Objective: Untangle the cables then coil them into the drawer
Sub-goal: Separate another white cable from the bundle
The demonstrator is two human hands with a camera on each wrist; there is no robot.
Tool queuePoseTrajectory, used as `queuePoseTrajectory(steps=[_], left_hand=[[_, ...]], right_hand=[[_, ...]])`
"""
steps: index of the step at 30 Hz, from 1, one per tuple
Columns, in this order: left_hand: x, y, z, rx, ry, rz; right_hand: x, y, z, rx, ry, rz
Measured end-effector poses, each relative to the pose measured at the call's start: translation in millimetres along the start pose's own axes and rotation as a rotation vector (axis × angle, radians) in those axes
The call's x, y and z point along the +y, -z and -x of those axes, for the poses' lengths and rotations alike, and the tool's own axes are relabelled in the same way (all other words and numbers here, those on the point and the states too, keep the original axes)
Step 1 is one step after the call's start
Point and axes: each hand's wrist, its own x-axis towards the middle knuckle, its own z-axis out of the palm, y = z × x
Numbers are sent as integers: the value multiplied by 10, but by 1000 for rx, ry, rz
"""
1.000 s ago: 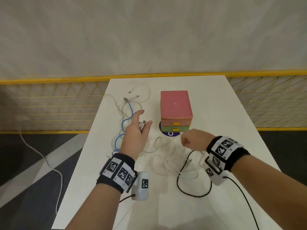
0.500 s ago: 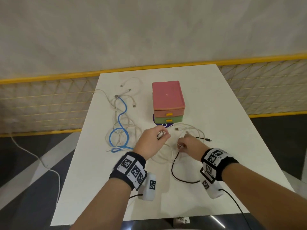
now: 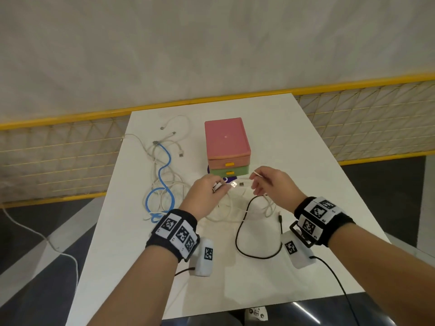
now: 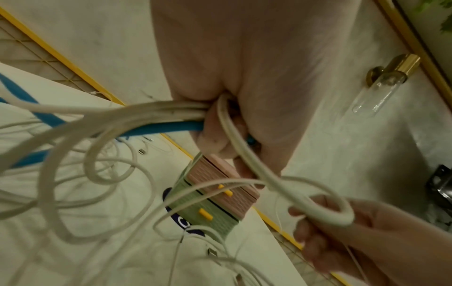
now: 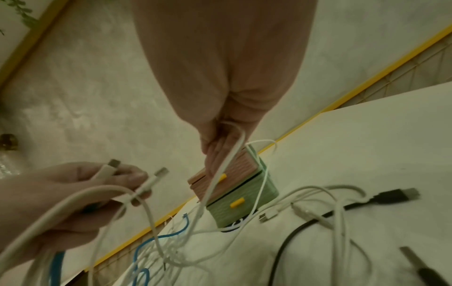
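A tangle of white cables (image 3: 164, 184) with a blue cable (image 3: 167, 161) lies on the white table (image 3: 294, 142), left of a small drawer box (image 3: 226, 140) with a pink top drawer and a green bottom drawer (image 3: 229, 171), both closed. My left hand (image 3: 220, 187) is raised in front of the box and grips a bunch of white cables (image 4: 156, 110) plus the blue cable (image 4: 166, 127); two white plugs (image 5: 156, 174) stick out of it. My right hand (image 3: 255, 177) pinches a thin white cable (image 5: 232, 151) that loops over from the left hand. A black cable (image 3: 244, 231) lies below the hands.
A yellow-framed mesh fence (image 3: 58, 149) runs behind the table against a grey wall. The black cable's USB plug (image 5: 401, 193) lies on the table to the right. Loose white plugs (image 3: 180, 154) lie at the back left. A white cord (image 3: 42, 236) trails on the floor at the left.
My left hand has come from over the blue cable to the front of the box, carrying the plugs. My right hand has risen, drawing a white cable up between the hands.
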Motion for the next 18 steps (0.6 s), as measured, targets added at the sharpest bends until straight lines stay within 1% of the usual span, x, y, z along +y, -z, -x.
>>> queuePoseTrajectory(steps=[1, 3, 4, 5, 6, 7, 9, 10, 11, 14, 16, 18], left_hand=[[-2, 43, 8, 31, 4, 36], [20, 121, 27, 102, 21, 139], [44, 152, 38, 133, 25, 189], [77, 180, 48, 160, 19, 233], [113, 203, 57, 182, 6, 273], [159, 226, 68, 198, -10, 310], [242, 249, 82, 211, -42, 378], [276, 258, 85, 209, -56, 407], [306, 266, 89, 202, -66, 434], [346, 311, 103, 175, -103, 482], [322, 371, 116, 168, -122, 468], [248, 454, 122, 204, -103, 422]], right_hand=[[49, 29, -8, 22, -30, 34], [120, 59, -18, 66, -58, 234], [126, 56, -13, 86, -20, 344], [105, 35, -7, 106, 54, 387], [30, 1, 13, 109, 141, 349], [-74, -48, 34, 75, 229, 255], [-295, -181, 56, -91, 324, 70], [-382, -262, 46, -156, 329, -10], [-449, -329, 34, -187, 321, -91], [-527, -426, -27, -183, 275, -272], [-495, -407, -69, -185, 277, -266], [-453, -324, -92, -121, 281, -204]])
